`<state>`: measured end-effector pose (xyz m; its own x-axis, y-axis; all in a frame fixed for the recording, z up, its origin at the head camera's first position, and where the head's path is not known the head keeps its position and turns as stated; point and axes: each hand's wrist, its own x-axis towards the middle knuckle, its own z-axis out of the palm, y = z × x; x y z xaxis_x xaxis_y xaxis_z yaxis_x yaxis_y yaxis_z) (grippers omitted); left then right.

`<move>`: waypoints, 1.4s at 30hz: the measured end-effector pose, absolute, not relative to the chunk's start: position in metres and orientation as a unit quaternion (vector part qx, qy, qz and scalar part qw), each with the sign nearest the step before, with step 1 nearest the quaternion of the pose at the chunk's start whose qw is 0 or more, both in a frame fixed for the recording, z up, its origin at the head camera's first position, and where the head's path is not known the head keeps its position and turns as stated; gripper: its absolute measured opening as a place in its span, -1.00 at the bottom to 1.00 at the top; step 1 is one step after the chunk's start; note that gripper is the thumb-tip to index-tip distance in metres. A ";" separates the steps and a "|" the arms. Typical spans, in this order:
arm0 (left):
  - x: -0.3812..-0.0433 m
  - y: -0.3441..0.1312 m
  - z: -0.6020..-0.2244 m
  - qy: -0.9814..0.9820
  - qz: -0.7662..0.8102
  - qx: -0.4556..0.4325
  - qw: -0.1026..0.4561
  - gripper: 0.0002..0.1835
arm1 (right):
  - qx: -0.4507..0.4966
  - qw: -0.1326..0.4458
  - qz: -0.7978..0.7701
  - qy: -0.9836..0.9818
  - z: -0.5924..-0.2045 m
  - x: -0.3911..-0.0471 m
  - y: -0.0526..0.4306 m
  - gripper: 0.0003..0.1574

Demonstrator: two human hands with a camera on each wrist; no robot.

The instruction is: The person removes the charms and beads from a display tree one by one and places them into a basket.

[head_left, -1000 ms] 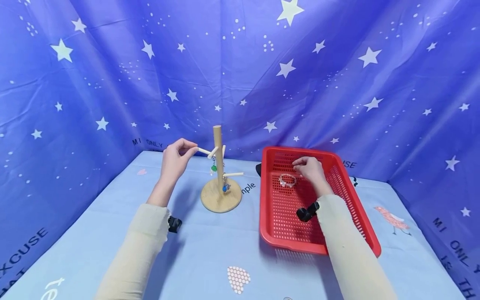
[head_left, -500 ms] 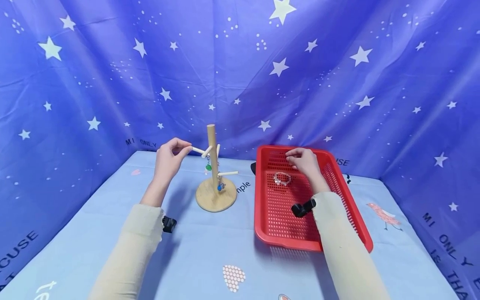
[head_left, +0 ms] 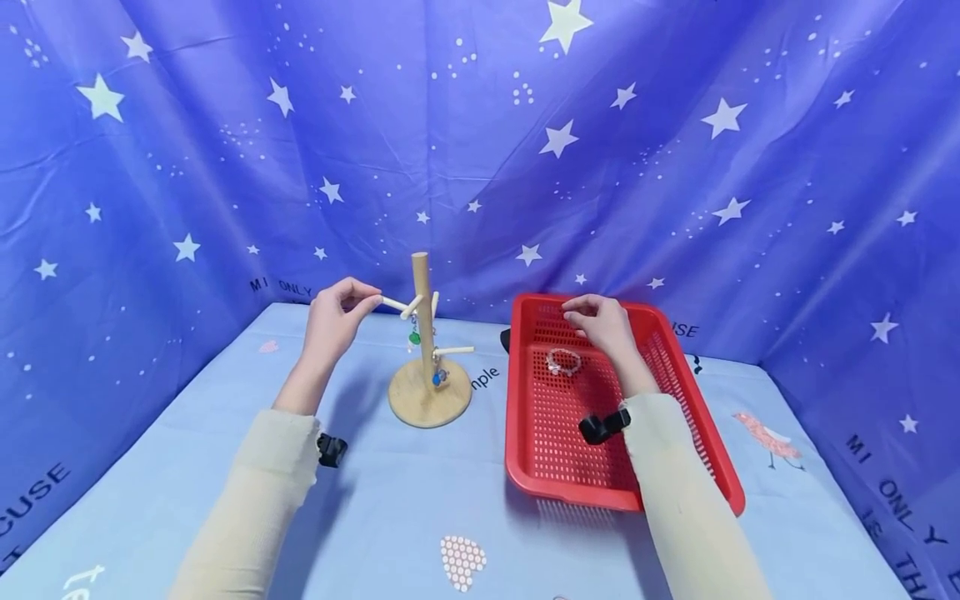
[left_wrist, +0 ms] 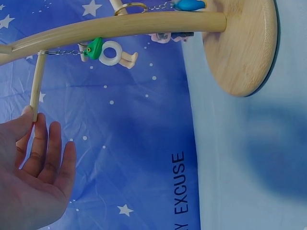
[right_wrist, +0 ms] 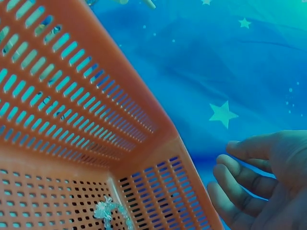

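Observation:
My left hand (head_left: 330,321) pinches the tip of a pale wooden peg (left_wrist: 37,84) between thumb and fingers. The peg sticks out from the upper post of a wooden stand (head_left: 423,333) with a round base. A keychain with a green charm (left_wrist: 94,49) and a white ring hangs from that same peg, close to the post. Lower down, a blue charm (head_left: 437,379) hangs from another peg. Over the far part of a red basket (head_left: 577,493), my right hand (head_left: 606,325) hovers with loosely bent fingers, holding nothing. Below it a clear beaded bracelet (right_wrist: 103,211) lies on the basket floor.
The stand and basket share a table with a light blue cloth (head_left: 390,517). Behind them hangs a blue star-patterned curtain (head_left: 480,125). A dark object (head_left: 505,339) shows at the basket's far left side. Pinkish and grey charms (left_wrist: 168,37) hang behind the post.
My right hand has risen slightly and shifted left above the basket. The head view has turned a little. My left hand stays on the peg, and the bracelet lies where it was.

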<state>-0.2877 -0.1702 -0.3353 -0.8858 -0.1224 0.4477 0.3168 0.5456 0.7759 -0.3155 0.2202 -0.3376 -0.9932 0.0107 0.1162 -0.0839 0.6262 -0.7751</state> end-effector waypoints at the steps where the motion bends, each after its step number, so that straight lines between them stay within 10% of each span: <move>1: -0.288 -0.171 -0.335 -0.848 -0.474 -0.060 0.229 -0.83 | 0.021 0.054 0.436 -0.898 -0.338 -0.315 0.219 -0.66; 42: -0.290 -0.173 -0.336 -0.854 -0.475 -0.063 0.204 -0.82 | 0.135 -0.142 0.604 -0.773 -0.340 -0.302 0.097 -0.59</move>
<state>-0.2903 -0.1730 -0.3363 -0.9091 -0.0867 0.4075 0.3004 0.5413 0.7853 -0.3018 0.0971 -0.3404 -0.9229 -0.3809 -0.0568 -0.0368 0.2342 -0.9715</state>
